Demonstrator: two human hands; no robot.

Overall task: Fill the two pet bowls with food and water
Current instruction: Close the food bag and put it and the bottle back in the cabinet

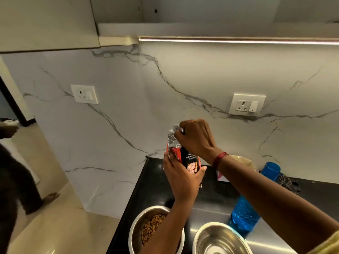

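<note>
A red and black pet food bag [189, 160] stands upright over the black counter [154, 186]. My left hand [180, 177] grips its lower body. My right hand [195, 138] pinches the crumpled silver top of the bag. Below, a steel bowl [136, 228] holds brown kibble, partly hidden by my left forearm. A second steel bowl [218, 239] to its right looks empty. A blue water bottle [244, 215] stands behind that bowl, its upper part hidden by my right arm.
A marble wall with two sockets [84, 94] [246, 105] rises behind the counter. A blue cap [271, 168], a dark cloth [288, 182] and a pale round thing lie at the counter's back right. Another person [16, 180] stands on the floor at left.
</note>
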